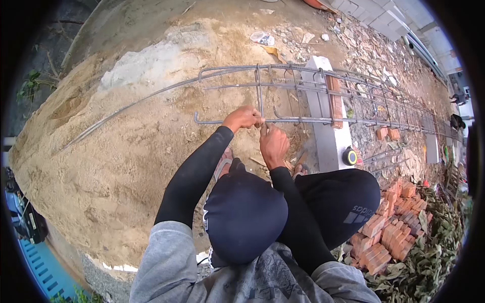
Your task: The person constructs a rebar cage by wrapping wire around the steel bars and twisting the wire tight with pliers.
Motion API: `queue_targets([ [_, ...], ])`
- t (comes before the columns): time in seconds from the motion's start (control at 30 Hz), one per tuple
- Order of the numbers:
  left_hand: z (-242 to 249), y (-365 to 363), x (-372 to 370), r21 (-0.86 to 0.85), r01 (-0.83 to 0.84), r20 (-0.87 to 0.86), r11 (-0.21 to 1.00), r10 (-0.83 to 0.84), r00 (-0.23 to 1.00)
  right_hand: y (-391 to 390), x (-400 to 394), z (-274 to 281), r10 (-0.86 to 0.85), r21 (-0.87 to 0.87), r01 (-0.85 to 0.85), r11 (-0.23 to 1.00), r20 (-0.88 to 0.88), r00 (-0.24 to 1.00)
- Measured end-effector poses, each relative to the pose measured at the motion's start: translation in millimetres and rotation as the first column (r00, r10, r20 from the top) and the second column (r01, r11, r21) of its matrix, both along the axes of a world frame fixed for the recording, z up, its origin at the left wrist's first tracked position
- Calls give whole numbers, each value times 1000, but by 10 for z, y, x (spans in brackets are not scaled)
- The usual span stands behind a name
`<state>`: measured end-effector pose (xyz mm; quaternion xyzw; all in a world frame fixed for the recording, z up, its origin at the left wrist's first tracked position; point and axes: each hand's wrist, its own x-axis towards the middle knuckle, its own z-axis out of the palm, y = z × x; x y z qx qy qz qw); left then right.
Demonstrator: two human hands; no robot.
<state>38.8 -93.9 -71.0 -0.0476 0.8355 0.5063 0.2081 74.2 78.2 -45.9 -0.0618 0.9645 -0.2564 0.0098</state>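
A long steel rebar cage (374, 121) runs from the middle of the head view out to the right. At its near end, my left hand (243, 118) pinches its fingers together where an upright-looking square stirrup (260, 93) meets the near bar. Just right of it and slightly lower, my right hand (274, 145) is closed, its thumb and finger at the same joint. Whatever sits between the fingertips is too small to make out. A hooked bar end (197, 118) sticks out left of my hands.
A pale block (323, 149) and a red brick (335, 101) sit under the cage. A yellow-and-black tape measure (349, 156) rests on the block. Stacked bricks (389, 227) and dry leaves (434, 252) lie at lower right. A sand heap (121, 166) spreads to the left.
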Motion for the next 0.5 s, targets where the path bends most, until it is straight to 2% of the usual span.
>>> queue_targets([
  [0.13, -15, 44, 26, -73, -19, -149, 997, 8, 989, 5, -70, -28, 58, 73, -55, 996, -35, 998],
  [0.2, 23, 70, 34, -117, -73, -69, 990, 65, 995, -3, -64, 32, 81, 95, -79, 992, -24, 996],
  [0.3, -21, 45, -10, -16, -119, 20, 993, 119, 993, 11, -44, 27, 107, 100, -105, 989, -16, 994],
  [0.4, 18, 46, -25, 19, -125, 20, 992, 124, 992, 30, 16, 93, 129, 123, -127, 984, -7, 992],
  [0.5, 83, 68, -56, -28, -128, 88, 991, 130, 988, 6, 187, 262, 45, 160, -37, 986, -42, 998],
])
